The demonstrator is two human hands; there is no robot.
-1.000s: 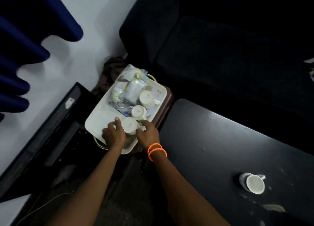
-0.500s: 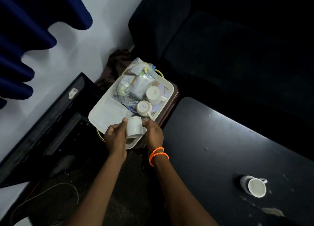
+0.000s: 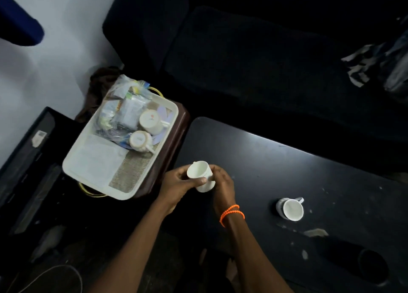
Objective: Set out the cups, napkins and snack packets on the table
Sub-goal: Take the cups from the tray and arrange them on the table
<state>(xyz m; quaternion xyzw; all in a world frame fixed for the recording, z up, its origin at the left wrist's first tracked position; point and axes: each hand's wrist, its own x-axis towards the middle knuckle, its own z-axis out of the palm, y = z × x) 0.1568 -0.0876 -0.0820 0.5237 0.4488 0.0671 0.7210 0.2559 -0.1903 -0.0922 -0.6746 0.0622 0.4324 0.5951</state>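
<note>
I hold a small white cup [image 3: 199, 173] between both hands over the left end of the black table [image 3: 265, 160]; its mouth tilts up and left. My left hand [image 3: 178, 185] wraps its near side and my right hand [image 3: 221, 182], with orange bead bracelets at the wrist, grips its far side. A second white cup [image 3: 291, 209] stands upright on the table to the right. In the white tray [image 3: 75, 160] on the left lie two more cups [image 3: 151, 120] [image 3: 139, 140] upside down, a clear bag of snack packets [image 3: 120, 114] and a white napkin [image 3: 95, 160].
The tray rests on a dark brown stool [image 3: 172, 142] beside the table. A dark sofa [image 3: 265, 61] runs behind the table, with crumpled cloth [image 3: 379, 61] at its right end. A black box [image 3: 28, 160] and a cable [image 3: 55, 275] lie on the floor at left.
Both hands lifted the cup out of the tray and carried it right, over the table's left end. The view shifted right with them.
</note>
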